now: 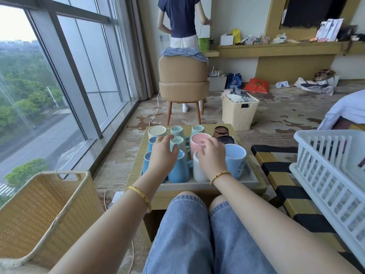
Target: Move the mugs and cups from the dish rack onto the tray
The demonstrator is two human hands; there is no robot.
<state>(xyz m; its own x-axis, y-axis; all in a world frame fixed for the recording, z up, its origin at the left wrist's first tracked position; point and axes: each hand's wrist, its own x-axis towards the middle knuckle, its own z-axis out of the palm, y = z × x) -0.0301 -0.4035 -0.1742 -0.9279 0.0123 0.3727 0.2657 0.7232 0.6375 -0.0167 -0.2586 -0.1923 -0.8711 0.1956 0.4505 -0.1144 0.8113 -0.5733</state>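
Note:
A grey tray (pixel 250 179) on a low wooden table holds several mugs and cups, most of them upside down. My left hand (pixel 163 155) hovers with its fingers apart over an upside-down blue mug (pixel 180 171), its fingertips by a mint cup (pixel 178 141). My right hand (pixel 212 156) curls over the top of a white ribbed cup (pixel 200 173) in the front row. Behind that cup stands a pink mug (pixel 199 140), and to its right a light blue mug (pixel 236 160) is upright. The white dish rack (pixel 327 175) at the right shows no mugs.
A woven basket (pixel 45 210) stands at my left and a striped stool (pixel 284 178) lies under the rack. Beyond the table are a tan chair (pixel 183 80), a cream laundry basket (pixel 239 111) and a person standing with their back turned. My knees touch the table's front.

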